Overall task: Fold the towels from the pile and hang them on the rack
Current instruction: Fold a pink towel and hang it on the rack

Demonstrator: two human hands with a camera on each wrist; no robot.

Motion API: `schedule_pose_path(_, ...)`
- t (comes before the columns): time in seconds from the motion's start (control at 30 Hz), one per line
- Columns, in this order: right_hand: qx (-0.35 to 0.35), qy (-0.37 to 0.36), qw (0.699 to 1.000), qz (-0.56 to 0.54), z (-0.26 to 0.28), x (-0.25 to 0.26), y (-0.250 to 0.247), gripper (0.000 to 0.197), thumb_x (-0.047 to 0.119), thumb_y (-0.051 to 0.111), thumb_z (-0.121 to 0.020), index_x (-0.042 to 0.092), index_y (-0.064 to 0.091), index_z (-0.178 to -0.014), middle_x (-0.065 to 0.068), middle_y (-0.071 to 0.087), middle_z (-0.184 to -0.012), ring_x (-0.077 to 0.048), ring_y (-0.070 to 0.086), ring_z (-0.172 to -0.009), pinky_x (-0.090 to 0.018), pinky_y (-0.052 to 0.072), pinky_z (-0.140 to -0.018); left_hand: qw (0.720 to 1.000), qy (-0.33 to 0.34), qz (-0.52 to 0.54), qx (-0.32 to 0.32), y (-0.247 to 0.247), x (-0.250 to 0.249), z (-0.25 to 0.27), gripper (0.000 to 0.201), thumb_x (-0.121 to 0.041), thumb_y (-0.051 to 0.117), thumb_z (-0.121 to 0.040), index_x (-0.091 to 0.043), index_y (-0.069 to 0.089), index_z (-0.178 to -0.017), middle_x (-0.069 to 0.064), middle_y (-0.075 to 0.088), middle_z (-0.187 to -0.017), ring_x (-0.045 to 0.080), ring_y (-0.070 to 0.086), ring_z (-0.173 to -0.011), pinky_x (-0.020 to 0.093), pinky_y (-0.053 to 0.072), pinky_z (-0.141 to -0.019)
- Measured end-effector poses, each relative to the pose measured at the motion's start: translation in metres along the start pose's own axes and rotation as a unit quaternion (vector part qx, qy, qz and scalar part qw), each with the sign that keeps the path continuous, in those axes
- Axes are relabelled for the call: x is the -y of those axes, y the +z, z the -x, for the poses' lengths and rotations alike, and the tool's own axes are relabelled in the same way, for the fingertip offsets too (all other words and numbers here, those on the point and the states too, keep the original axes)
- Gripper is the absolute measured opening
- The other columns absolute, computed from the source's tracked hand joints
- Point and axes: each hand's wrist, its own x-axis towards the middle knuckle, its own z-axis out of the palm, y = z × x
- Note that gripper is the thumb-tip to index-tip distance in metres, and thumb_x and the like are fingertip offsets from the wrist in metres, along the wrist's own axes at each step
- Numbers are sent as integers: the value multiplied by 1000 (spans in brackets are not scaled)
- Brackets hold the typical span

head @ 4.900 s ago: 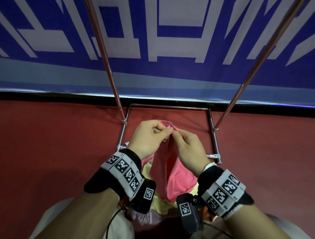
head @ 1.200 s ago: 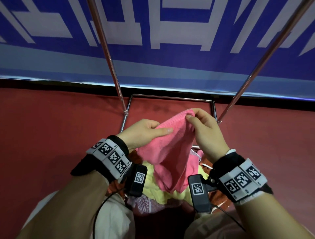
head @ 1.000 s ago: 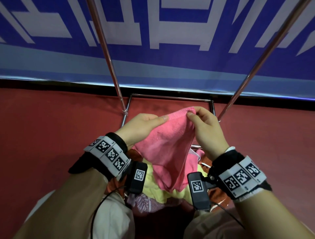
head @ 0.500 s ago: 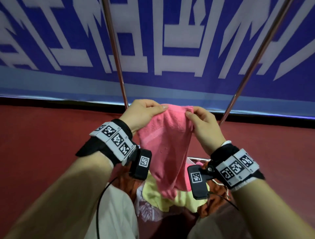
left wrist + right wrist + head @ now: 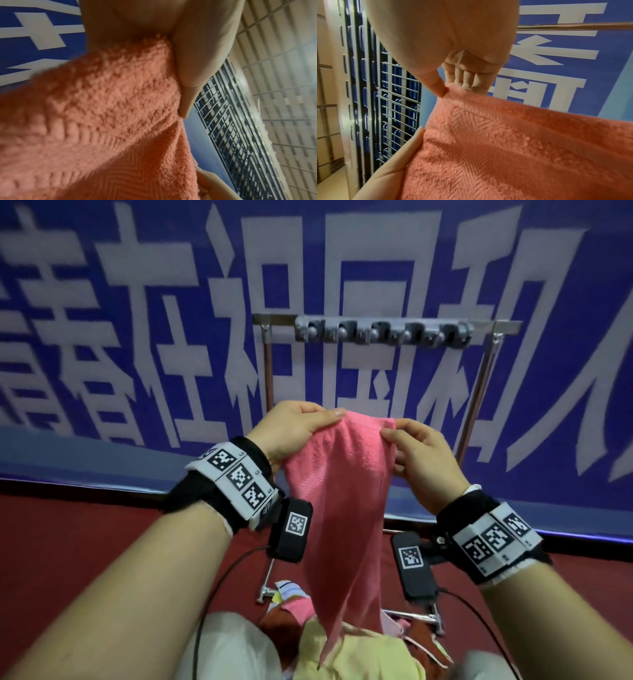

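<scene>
Change: since half a second ago the pink towel [image 5: 339,508] and both hands have come up, and the rack [image 5: 383,332] now shows its top bar.
Towel: one held. Its long axis is vertical, its top edge level, and it narrows to a tip at 6 o'clock, over the pile [image 5: 356,652].
Left hand [image 5: 291,429]: at the top edge's 9 o'clock corner, thumb laid over the cloth, pinching it.
Right hand [image 5: 424,460]: at the 3 o'clock corner, thumb and fingertips pinching the hem. The two hands are apart, with the edge between them.
Pile: a yellow towel on top, orange and pink cloth under it. The number cannot be told.
Rack: one, at 12 o'clock beyond the towel, with two uprights, one bar and a blurred row of hooks.
Banner [image 5: 137,337]: blue with white characters, behind the rack.
</scene>
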Motion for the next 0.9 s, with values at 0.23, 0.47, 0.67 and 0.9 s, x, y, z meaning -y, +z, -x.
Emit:
schedule_pose_path(0.23, 1, -27, 999, -21, 25, 44, 8, 16, 9, 55, -101, 11, 70, -94, -1, 64, -71, -12, 58, -57, -23, 51, -52, 1000, 13, -28, 4, -10, -49, 32, 25, -39, 73, -88, -15, 76, -84, 1, 71, -80, 14, 66, -72, 25, 53, -63)
schedule_pose_path(0.47, -7, -15, 1000, 2, 28, 33, 8, 18, 9, 55, -102, 12, 72, -95, -2, 71, -84, -15, 67, -74, -27, 57, -63, 995, -21, -98, 8, -12, -45, 37, 25, -40, 75, -87, -15, 78, -90, 2, 74, -86, 19, 70, -81, 30, 55, -70)
schedule_pose_path(0.67, -9, 35, 999, 35, 22, -26, 2, 24, 10, 55, -102, 16, 72, -85, 2, 70, -78, -17, 64, -76, -34, 55, -69, 985, -70, -155, 30, -5, 10, 27, 19, -40, 78, -84, -21, 79, -90, -1, 74, -96, 19, 69, -95, 33, 56, -87)
schedule_pose_path(0.9, -22, 103, 990, 91, 17, -130, -8, 26, 9, 60, -99, 16, 69, -76, 0, 58, -65, -16, 49, -59, -30, 42, -60, 974, -136, -174, 44, 13, 113, 12, 14, -34, 80, -83, -21, 77, -88, -5, 75, -85, 13, 70, -84, 27, 54, -77)
